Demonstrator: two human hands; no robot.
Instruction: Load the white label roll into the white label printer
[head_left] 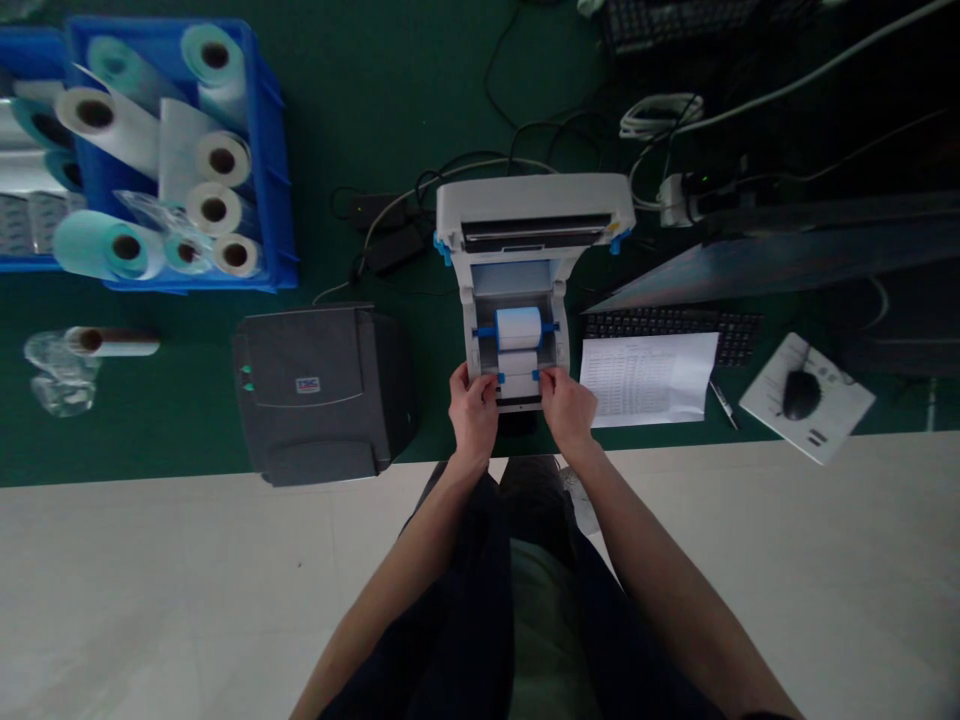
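A white label printer (534, 200) stands with its lid raised, its inside facing me. Inside sits a roll of white labels (519, 328) on a blue spindle. A label strip (519, 362) runs from the roll toward the printer's front, between two small blue guides. My left hand (474, 408) is at the front left corner, thumb and fingers closed at the left blue guide (501, 378). On the other side my right hand (568, 408) has its fingertips closed at the right blue guide (535, 376). The fingers partly hide both contact points.
Left of the printer stands a dark TSC printer (315, 370). Blue bins (274, 170) of label and ribbon rolls lie farther left, near a loose roll (124, 342). To the right are a printed sheet (645, 380), pen (724, 405), keyboard (739, 335), monitor (810, 255) and mouse (801, 395).
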